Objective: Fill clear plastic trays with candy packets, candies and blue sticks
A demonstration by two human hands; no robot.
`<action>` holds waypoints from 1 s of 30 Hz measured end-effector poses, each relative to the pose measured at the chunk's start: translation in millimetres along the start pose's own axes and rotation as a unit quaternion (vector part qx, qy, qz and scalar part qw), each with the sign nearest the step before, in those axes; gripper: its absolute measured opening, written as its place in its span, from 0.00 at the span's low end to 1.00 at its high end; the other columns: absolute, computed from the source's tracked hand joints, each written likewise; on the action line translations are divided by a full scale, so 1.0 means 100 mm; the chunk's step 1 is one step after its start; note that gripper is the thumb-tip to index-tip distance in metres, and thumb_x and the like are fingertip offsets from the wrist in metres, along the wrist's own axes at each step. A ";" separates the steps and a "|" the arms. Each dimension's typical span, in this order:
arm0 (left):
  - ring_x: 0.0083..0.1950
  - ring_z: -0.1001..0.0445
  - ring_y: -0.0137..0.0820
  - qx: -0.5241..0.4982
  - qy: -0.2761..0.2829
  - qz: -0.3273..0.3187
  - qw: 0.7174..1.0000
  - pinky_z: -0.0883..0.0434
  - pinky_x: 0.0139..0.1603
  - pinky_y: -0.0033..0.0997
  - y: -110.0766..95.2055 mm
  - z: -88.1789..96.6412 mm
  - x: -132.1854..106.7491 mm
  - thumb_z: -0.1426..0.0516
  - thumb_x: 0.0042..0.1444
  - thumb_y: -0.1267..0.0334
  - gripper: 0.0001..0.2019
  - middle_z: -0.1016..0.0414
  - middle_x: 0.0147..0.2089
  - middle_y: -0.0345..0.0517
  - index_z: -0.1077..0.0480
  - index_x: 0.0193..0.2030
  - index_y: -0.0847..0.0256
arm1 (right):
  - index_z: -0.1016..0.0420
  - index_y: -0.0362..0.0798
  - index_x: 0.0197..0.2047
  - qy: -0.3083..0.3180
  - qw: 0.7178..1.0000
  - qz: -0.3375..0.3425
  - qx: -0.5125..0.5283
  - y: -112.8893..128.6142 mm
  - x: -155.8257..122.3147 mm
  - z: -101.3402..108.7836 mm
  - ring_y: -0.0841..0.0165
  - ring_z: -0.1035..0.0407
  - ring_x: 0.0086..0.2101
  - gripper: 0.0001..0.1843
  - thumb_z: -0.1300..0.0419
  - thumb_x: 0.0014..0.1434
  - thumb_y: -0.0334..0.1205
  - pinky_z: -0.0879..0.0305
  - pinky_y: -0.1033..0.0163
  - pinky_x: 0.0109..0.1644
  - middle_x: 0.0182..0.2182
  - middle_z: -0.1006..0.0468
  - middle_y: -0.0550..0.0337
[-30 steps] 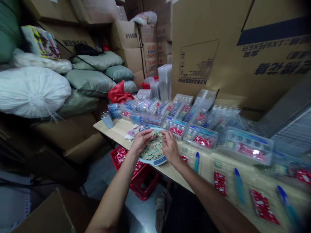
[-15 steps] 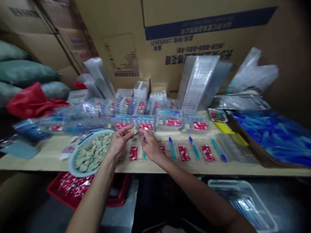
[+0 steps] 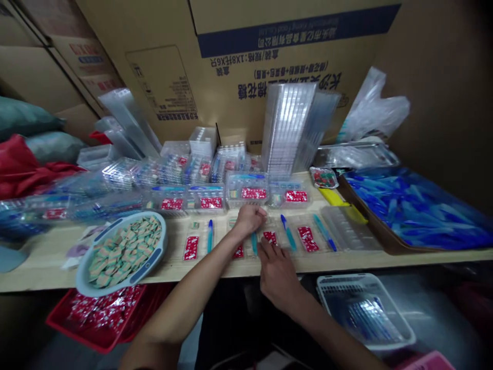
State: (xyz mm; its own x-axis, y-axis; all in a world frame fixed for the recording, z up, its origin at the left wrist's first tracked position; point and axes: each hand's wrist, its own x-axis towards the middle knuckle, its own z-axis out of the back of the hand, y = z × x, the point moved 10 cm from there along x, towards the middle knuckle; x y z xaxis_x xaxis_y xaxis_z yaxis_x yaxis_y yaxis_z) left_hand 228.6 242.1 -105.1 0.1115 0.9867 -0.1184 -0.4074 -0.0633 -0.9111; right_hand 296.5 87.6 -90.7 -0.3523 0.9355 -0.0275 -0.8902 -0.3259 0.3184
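My left hand (image 3: 250,219) is closed, fingers curled down over the upper part of a clear plastic tray; what they pinch, if anything, is hidden. My right hand (image 3: 278,270) rests at that tray's near edge with its fingers stretched out, just below a red patterned packet (image 3: 270,238). Along the table edge lie more clear trays, each with a red packet (image 3: 191,248) and a blue pen-shaped item (image 3: 210,236); some show a small striped piece (image 3: 195,225). At the left, a light blue basin (image 3: 160,246) holds many striped green-and-tan pieces.
Filled clear boxes (image 3: 246,190) line the back, beside tall stacks of empty trays (image 3: 288,128). A carton (image 3: 370,239) of blue pen-shaped items stands right. Below the table are a red bin (image 3: 98,345) and a white basket (image 3: 404,329).
Both hands have moved right along the row of trays. My left hand, which held a striped piece near its basin, has lowered to a tray. The view has shifted right.
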 end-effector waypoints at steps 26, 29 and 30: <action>0.45 0.24 0.36 0.428 0.127 -0.224 0.866 0.29 0.46 0.31 -0.36 -0.27 -0.18 0.45 0.61 0.70 0.10 0.23 0.42 0.51 0.20 0.40 0.62 | 0.38 0.39 0.71 0.038 0.999 -0.021 0.020 0.02 -0.04 0.01 0.48 0.41 0.63 0.37 0.46 0.58 0.33 0.49 0.44 0.67 0.71 0.42 0.43; 0.46 0.24 0.37 0.440 0.140 -0.219 0.860 0.29 0.48 0.31 -0.35 -0.32 -0.17 0.45 0.61 0.70 0.11 0.22 0.43 0.52 0.20 0.40 0.62 | 0.39 0.39 0.72 0.041 0.999 -0.021 0.018 0.02 -0.05 0.01 0.48 0.40 0.63 0.37 0.46 0.58 0.33 0.48 0.44 0.67 0.71 0.42 0.43; 0.47 0.24 0.37 0.435 0.134 -0.216 0.864 0.29 0.48 0.31 -0.35 -0.32 -0.16 0.45 0.60 0.71 0.11 0.22 0.44 0.52 0.21 0.42 0.63 | 0.39 0.39 0.72 0.040 0.999 -0.020 0.017 0.02 -0.05 0.01 0.48 0.40 0.62 0.38 0.46 0.58 0.33 0.48 0.44 0.67 0.71 0.42 0.43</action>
State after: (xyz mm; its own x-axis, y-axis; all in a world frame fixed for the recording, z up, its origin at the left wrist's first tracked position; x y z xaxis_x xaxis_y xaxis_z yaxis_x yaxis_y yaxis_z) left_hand 269.9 224.0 -84.0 0.5819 0.8124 -0.0360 -0.7893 0.5536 -0.2656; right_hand 296.2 82.3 -89.3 -0.3397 0.9334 -0.1158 -0.8939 -0.2822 0.3484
